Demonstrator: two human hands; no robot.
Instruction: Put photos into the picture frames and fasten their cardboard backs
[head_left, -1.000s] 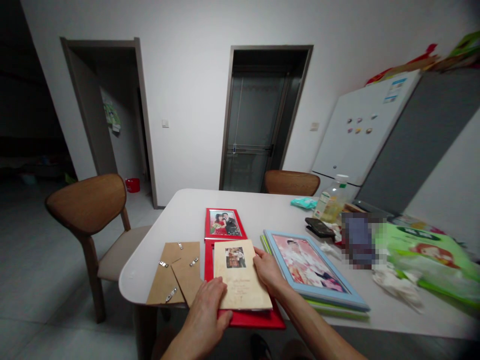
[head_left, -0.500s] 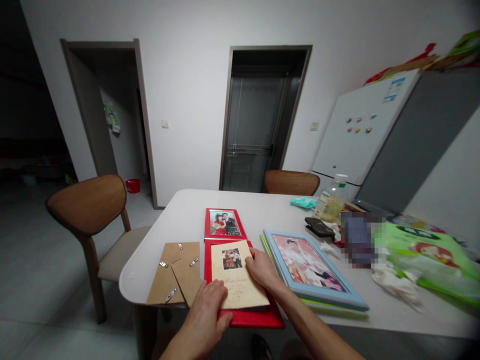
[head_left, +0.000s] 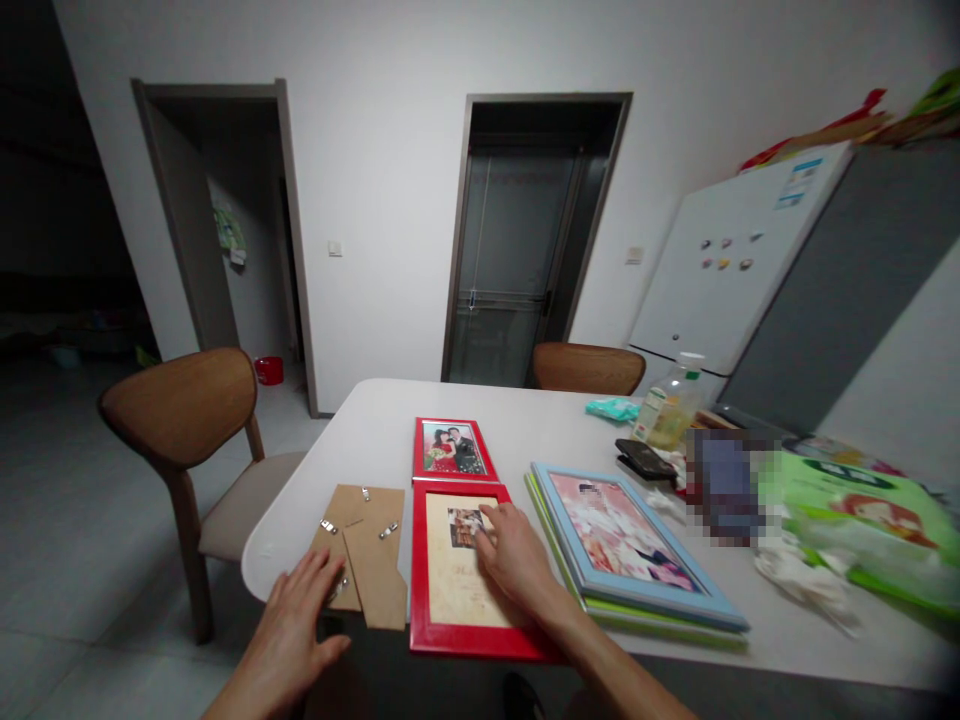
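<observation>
A cream printed sheet [head_left: 450, 580] with a small picture lies inside the red frame [head_left: 421, 600] at the table's front edge. My right hand [head_left: 514, 560] rests over the sheet's right side, its fingertips on the small picture. My left hand [head_left: 300, 610] is spread at the lower left corner of the brown backing board [head_left: 382, 570], which has metal clips and a stand flap. Just behind the red frame lies a smaller red-framed photo [head_left: 452, 448]. To the right, a blue-framed photo [head_left: 626, 530] sits on a green frame [head_left: 660, 628].
On the right side of the white table [head_left: 517, 410] are a bottle [head_left: 667, 408], a black wallet-like item [head_left: 645, 459], a teal packet [head_left: 613, 409], crumpled tissue [head_left: 806, 575] and a green package [head_left: 862, 510]. Wooden chairs [head_left: 184, 405] stand left and behind.
The cream sheet has gone down into the red frame. My left hand has moved left from the sheet to the backing board. My right hand has shifted onto the sheet's picture.
</observation>
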